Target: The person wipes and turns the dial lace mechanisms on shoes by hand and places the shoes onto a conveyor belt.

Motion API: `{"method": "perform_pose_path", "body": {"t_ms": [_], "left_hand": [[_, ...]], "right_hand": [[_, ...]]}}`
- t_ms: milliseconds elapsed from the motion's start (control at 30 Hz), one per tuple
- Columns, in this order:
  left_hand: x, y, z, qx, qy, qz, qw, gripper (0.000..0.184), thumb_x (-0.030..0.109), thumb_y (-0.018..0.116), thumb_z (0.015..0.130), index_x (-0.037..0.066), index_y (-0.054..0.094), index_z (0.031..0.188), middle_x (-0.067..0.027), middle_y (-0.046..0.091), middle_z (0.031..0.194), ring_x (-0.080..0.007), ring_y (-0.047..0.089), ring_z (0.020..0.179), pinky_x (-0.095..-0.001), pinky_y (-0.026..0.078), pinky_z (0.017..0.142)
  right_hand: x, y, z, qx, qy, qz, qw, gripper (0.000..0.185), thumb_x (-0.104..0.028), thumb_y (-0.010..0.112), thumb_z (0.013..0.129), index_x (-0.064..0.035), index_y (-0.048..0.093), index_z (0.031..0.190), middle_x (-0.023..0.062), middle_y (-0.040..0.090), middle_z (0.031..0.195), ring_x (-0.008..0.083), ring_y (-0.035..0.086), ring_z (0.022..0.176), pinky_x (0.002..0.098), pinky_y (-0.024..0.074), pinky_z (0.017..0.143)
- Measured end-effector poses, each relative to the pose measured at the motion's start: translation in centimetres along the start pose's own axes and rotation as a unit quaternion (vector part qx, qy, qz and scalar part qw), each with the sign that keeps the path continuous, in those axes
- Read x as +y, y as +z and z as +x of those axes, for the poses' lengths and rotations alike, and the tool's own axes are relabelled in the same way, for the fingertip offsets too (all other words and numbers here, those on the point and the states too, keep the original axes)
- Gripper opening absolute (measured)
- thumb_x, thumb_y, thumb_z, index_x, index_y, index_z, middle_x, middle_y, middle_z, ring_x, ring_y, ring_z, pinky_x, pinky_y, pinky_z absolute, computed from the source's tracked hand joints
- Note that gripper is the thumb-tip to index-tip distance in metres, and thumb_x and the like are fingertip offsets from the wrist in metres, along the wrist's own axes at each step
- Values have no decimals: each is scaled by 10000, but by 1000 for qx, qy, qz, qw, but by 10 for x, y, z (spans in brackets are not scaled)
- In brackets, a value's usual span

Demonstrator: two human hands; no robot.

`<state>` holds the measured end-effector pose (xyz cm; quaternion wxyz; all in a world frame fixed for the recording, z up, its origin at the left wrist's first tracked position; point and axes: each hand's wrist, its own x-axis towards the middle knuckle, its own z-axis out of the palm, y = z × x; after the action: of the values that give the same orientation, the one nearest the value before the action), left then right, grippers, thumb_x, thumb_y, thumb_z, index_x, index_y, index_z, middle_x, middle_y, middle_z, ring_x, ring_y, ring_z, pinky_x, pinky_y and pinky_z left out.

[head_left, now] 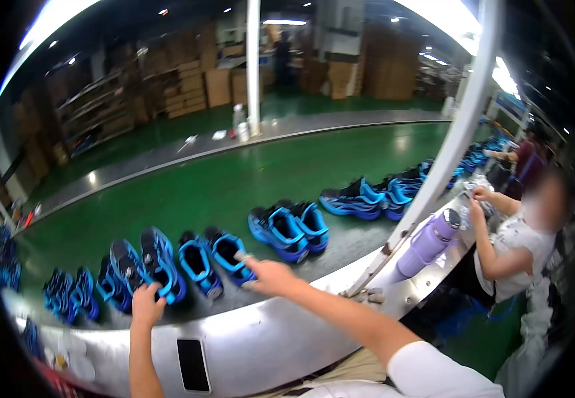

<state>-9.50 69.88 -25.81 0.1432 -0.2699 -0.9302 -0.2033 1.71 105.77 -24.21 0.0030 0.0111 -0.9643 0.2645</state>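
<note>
Pairs of black and bright blue sneakers stand along the dark conveyor belt. My left hand (146,306) is at the heel of a sneaker (159,256) on the left, its fingers bent over the collar and gripping it. My right hand (273,276) reaches across to the heel of another sneaker (228,249). Its index finger and thumb are stretched out and apart, with pale coverings on the fingertips. Between my hands stands a sneaker (196,261) with its opening toward me. Farther right is a pair with a sneaker (281,229) turned sideways.
A phone (193,365) lies on the metal ledge (248,331) in front of me. A white post (450,152) rises at right beside a purple bottle (427,244). Past it a co-worker (510,239) works with raised hands. More sneakers (68,295) are at left.
</note>
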Motion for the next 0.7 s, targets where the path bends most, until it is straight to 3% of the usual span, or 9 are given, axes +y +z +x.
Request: {"method": "perform_pose_path", "body": {"t_ms": [67,167,233,367,433,467,567,633,700], "left_hand": [[-27,33,10,-33,-37,-12,999,338,127,680,672,110,652,1008,-188,611,898,-380,574,882,-445,467,791],[-58,58,20,-65,-87,78,991,425,24,621,688,105,614,1105,-211,600,1033,-398,538,1019,-469,426,883],[0,58,15,126,-25,158,979,417,-43,569,693,49,599,1099,-225,553,1160,-422,478,1120,-474,372,957],[63,70,21,37,2,-183,982,354,17,617,744,14,578,1096,-199,529,1225,-400,455,1131,-451,330,1006],[97,77,23,25,59,-154,986,441,84,686,720,23,565,1140,-176,534,1226,-384,451,1109,-437,337,1002],[108,79,25,9,54,-115,992,522,111,725,690,33,549,1175,-168,530,1241,-373,433,1121,-428,343,996],[102,98,43,-48,5,-30,998,493,79,732,658,44,595,1130,-157,582,1101,-358,448,1042,-417,384,922],[90,116,50,-2,-13,-59,998,376,43,695,683,57,626,1052,-158,597,875,-355,493,947,-420,409,841],[105,105,45,6,1,-58,998,324,36,689,691,72,643,1010,-151,587,816,-363,521,886,-424,429,794]], "right_hand": [[-13,5,27,-55,37,-27,997,752,-399,675,776,-283,314,1425,198,641,957,390,626,900,465,502,756],[3,52,51,-16,39,-9,999,552,-427,678,776,-211,498,1252,180,664,906,375,637,892,474,503,754],[18,60,56,32,58,-19,998,468,-443,666,787,-172,586,1161,177,672,867,370,644,859,467,506,748],[53,15,40,104,116,-10,988,376,-433,668,785,-153,667,1037,161,675,843,352,651,844,452,511,728],[91,13,34,188,160,-22,969,365,-412,679,777,-156,669,1038,139,681,873,337,652,859,443,514,725],[92,7,31,165,174,-27,970,362,-410,681,775,-159,672,1036,137,681,878,334,652,862,442,514,726],[97,-1,14,116,183,-46,975,357,-413,684,772,-161,680,1025,132,683,890,335,650,870,449,509,728],[79,-11,-12,121,159,-23,980,364,-415,688,766,-153,679,1019,140,681,882,340,649,864,452,506,729],[62,-28,-46,70,147,-16,987,354,-418,677,775,-146,683,1001,148,680,863,342,651,838,453,506,720]]}}
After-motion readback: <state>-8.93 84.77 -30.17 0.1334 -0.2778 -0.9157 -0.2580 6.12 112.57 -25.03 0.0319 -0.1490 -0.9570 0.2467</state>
